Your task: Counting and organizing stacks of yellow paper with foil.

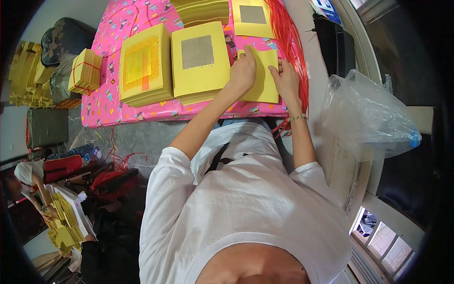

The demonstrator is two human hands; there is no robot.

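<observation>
Right in front of me, a folded yellow paper sheet (263, 86) lies on the pink patterned table cover. My left hand (243, 72) grips its left side near the top, fingers curled. At the sheet's right edge, my right hand (286, 83) pinches the paper, thumb on top. Left of my left hand stands a thick stack of yellow paper with a silver-grey square (198, 52) on its top sheet. Beside that is another yellow stack, bearing a gold and orange square (141, 64). Beyond my hands lies yellow paper with a grey square (252, 14).
Red plastic strings (289, 33) run along the table's right side. A bundle of yellow paper tied with red string (85, 71) sits at the left edge. A clear plastic bag (366, 113) is at the right. Another person (35, 182) handles yellow paper at the lower left.
</observation>
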